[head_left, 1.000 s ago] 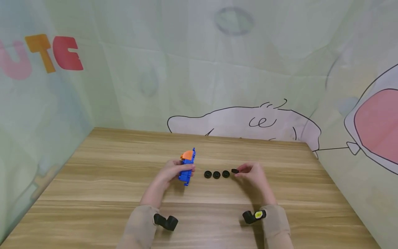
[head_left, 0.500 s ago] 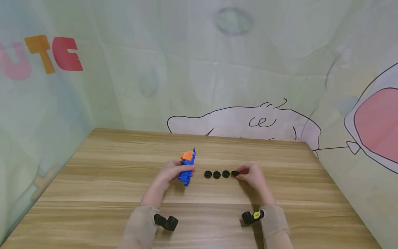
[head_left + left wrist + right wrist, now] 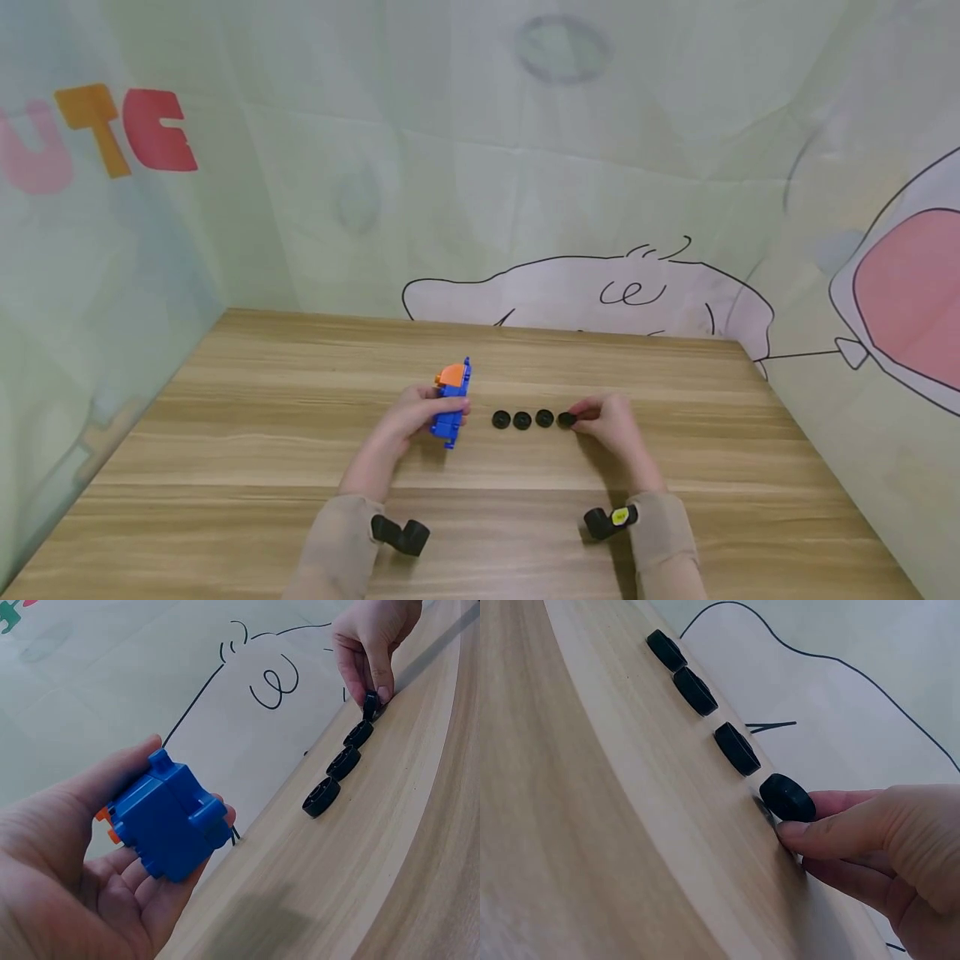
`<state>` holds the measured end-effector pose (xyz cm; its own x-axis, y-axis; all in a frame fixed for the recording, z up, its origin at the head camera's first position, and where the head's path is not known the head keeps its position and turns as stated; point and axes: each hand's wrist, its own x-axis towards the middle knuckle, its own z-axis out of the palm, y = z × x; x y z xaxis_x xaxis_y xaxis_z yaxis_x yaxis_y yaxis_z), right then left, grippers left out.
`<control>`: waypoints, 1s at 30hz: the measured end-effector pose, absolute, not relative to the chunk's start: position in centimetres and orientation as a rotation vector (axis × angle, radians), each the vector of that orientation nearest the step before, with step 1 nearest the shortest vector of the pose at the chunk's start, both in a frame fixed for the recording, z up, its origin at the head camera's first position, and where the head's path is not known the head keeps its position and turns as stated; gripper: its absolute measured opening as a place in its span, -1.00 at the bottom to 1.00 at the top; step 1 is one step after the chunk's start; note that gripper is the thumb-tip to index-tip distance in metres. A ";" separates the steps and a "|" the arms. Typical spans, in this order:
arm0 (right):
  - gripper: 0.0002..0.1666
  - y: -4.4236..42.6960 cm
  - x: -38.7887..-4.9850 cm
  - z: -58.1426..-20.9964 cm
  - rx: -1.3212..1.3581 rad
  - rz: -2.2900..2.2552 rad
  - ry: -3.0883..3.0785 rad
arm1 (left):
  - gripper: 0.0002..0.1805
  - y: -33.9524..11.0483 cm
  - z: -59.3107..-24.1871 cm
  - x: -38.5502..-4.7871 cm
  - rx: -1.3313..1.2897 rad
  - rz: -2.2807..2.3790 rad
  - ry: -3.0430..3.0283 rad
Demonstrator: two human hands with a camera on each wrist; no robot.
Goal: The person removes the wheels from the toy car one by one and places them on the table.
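My left hand (image 3: 414, 411) grips a blue and orange toy vehicle body (image 3: 169, 817) between thumb and fingers, held a little above the table. At the right end of a row, my right hand (image 3: 609, 419) pinches a small black wheel (image 3: 787, 798) by its edge, tilted in the right wrist view. Three more black wheels lie flat in line to its left: the nearest wheel (image 3: 544, 418), the middle wheel (image 3: 522, 420) and the farthest wheel (image 3: 501, 419). Part of the pinched wheel is hidden by the fingertips.
A wood-grain table (image 3: 300, 500) spreads under both hands. Behind it hangs a printed cloth (image 3: 480, 167) with cartoon lines and letters, meeting the table's back edge. Each forearm wears a black wrist camera, the left camera (image 3: 401, 535) and the right camera (image 3: 609, 522).
My right hand has lowered the wheel slightly toward the table at the end of the row. The left hand and the toy body have stayed in place.
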<state>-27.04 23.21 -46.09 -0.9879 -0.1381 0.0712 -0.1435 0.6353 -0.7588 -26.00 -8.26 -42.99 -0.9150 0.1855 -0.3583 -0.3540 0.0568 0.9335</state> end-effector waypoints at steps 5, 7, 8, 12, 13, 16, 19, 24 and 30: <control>-0.82 23.3 -27.1 -46.1 0.287 1.334 -2.839 | -0.50 -8.4 -43.1 -26.0 -0.166 1.922 1.951; -0.80 23.3 -27.2 -46.0 0.294 1.353 -2.837 | -0.50 -8.5 -43.1 -26.1 -0.166 1.928 1.945; -0.80 23.3 -27.2 -46.0 0.305 1.359 -2.838 | -0.50 -8.5 -43.1 -26.1 -0.167 1.931 1.944; -0.76 23.5 -27.1 -46.0 0.316 1.385 -2.842 | -0.49 -8.5 -43.2 -26.1 -0.160 1.932 1.930; -0.76 23.5 -27.1 -46.0 0.314 1.386 -2.844 | -0.49 -8.5 -43.2 -26.1 -0.161 1.928 1.931; -0.77 23.4 -26.9 -45.9 0.253 1.388 -2.838 | -0.48 -8.4 -43.1 -26.1 -0.162 1.917 1.936; -0.80 23.1 -26.6 -45.5 0.156 1.390 -2.830 | -0.47 -8.4 -43.1 -26.1 -0.162 1.907 1.943; -0.76 22.8 -26.5 -44.9 0.058 1.379 -2.812 | -0.46 -8.6 -43.2 -26.1 -0.120 1.845 2.015; -0.78 22.5 -26.7 -44.6 0.139 1.322 -2.780 | -0.40 -8.6 -42.8 -25.7 -0.091 1.788 2.090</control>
